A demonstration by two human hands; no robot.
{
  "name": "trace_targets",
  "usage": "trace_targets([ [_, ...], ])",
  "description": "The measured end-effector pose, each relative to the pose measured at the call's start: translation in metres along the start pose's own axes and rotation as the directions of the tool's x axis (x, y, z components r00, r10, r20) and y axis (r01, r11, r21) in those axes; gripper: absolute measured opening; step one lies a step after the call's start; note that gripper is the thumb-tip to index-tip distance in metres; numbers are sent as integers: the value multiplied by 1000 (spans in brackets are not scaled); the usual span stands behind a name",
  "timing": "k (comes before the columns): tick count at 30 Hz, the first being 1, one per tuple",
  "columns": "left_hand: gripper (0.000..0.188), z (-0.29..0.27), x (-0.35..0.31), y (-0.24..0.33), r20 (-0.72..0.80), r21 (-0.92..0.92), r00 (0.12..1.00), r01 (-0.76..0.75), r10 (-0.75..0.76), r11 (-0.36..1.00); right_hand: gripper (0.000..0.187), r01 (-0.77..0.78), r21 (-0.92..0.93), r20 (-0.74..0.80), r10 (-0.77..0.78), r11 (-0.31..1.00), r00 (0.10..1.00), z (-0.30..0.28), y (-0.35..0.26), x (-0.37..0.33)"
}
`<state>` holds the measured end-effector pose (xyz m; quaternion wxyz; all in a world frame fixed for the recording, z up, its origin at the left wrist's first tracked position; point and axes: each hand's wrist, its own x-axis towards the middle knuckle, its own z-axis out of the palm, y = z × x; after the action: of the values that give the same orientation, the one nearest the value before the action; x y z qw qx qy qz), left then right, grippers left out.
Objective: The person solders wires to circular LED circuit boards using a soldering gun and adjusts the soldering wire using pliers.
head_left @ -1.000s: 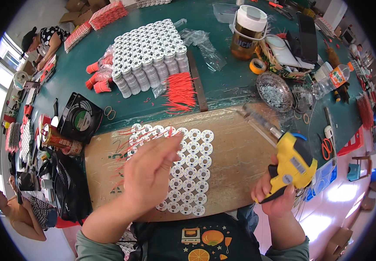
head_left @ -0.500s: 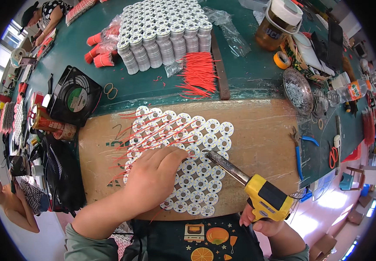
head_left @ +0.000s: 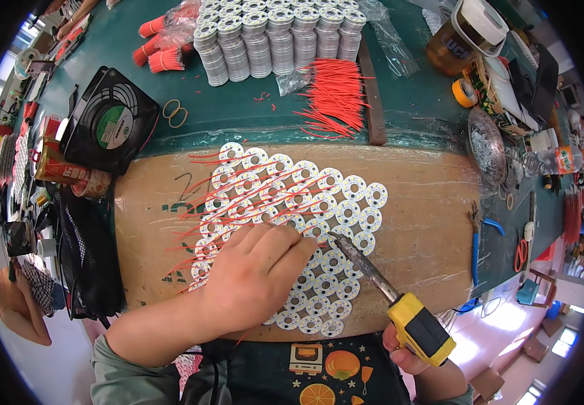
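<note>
Left hand (head_left: 258,270) presses flat on round white boards (head_left: 346,209), mid desk | right hand (head_left: 410,354) grips yellow soldering iron (head_left: 400,310), tip toward 11 o'clock | probably touching a board; hold it steady.

Grey-green sleeves (head_left: 113,378), dark apron (head_left: 305,374) with orange fruit print.

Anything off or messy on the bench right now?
Nothing looks damaged. Only loose bits: a few stray red wire scraps lie on the green table, apart from the red wire pile. The round white boards sit in tidy rows on the brown mat.
</note>
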<state>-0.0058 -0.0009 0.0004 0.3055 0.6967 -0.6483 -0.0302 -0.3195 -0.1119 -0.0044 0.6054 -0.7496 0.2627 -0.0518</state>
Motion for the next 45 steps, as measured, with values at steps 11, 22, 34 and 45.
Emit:
trace_targets([
  [11, 38, 0, -2, -2, 2, -64, 1000, 12, -12, 998, 33, 28, -6, 41, -28, 1000, 999, -4, 0, 5],
  [22, 38, -2, -3, -3, 31, -75, 999, 30, -28, 997, 33, 109, -83, -18, -111, 991, 994, -1, -5, 9],
  [34, 35, 0, -2, -4, 47, -63, 998, 34, -31, 997, 35, -4, -45, -25, 3, 999, 1000, 2, -9, 10],
  [45, 33, 1, -2, -4, 31, -60, 999, 41, -39, 997, 37, 4, -147, -19, -7, 989, 1000, 1, -8, 8],
])
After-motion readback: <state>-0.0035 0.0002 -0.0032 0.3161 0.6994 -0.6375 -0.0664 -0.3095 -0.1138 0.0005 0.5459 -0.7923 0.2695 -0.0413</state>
